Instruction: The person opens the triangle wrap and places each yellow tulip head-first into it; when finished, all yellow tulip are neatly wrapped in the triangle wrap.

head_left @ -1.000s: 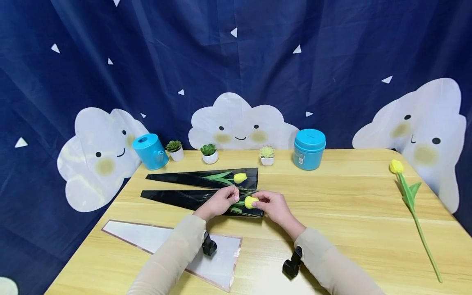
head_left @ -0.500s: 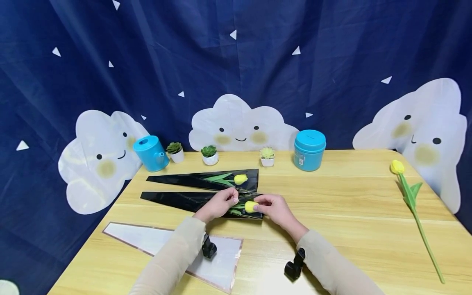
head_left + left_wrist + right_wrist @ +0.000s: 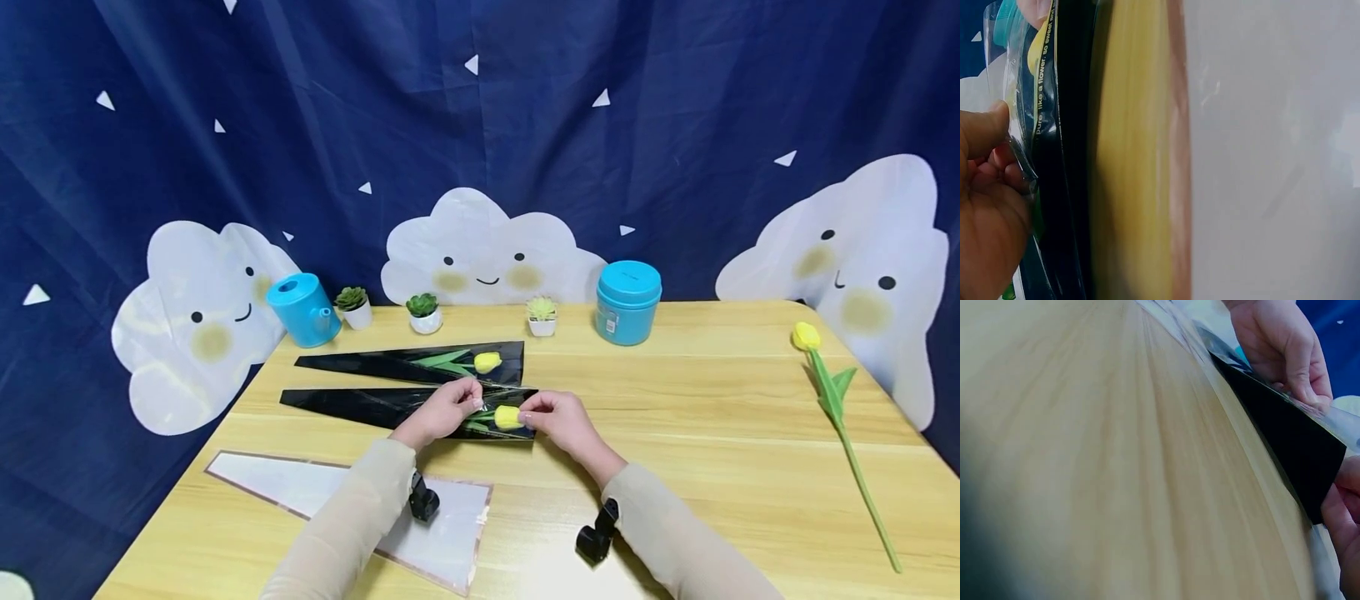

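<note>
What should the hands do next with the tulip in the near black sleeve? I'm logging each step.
Probably ease the yellow tulip deeper: its bloom sits at the near black sleeve's mouth, the left hand pinches the clear edge open, and the right hand pinches the bloom.

A light wooden table (image 3: 675, 433) bore two black flower sleeves (image 3: 408, 364) left of centre, a clear sleeve (image 3: 322, 492) nearer, a loose tulip (image 3: 836, 400) right, blue containers (image 3: 628, 302) and small potted plants (image 3: 423, 312) far.
</note>
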The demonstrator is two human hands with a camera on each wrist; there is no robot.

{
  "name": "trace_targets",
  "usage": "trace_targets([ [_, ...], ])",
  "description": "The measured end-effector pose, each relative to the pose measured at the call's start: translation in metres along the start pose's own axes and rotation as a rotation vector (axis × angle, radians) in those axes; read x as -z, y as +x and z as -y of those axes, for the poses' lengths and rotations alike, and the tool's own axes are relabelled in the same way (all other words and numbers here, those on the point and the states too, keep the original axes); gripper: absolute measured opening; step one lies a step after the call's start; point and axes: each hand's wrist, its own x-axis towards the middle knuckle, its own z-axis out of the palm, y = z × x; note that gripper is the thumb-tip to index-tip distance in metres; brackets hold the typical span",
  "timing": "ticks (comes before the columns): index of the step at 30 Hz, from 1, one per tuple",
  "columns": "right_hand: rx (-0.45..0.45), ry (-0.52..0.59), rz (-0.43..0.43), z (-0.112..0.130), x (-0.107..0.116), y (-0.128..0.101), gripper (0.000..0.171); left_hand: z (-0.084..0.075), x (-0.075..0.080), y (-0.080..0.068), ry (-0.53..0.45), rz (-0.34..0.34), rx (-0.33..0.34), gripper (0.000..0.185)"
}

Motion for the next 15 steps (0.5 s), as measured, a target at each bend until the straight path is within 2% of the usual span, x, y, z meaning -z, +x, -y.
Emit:
trace_targets([
  [6, -0.046, -0.019, 0.011, 0.002, -0.0078, 0.0064, 0.006, -0.0007, 0.0018, -0.0004, 0.0, 0.008, -0.002, 0.014],
  [10, -0.046, -0.02, 0.009, 0.0025, -0.0104, 0.0075, 0.005, -0.0028, 0.0025, -0.0007, -0.002, 0.021, -0.026, 0.013],
  [15, -0.034, -0.005, 0.012, 0.003, -0.0091, 0.0059, 0.006, -0.002, 0.0036, -0.0005, 0.014, 0.032, -0.017, 0.013],
])
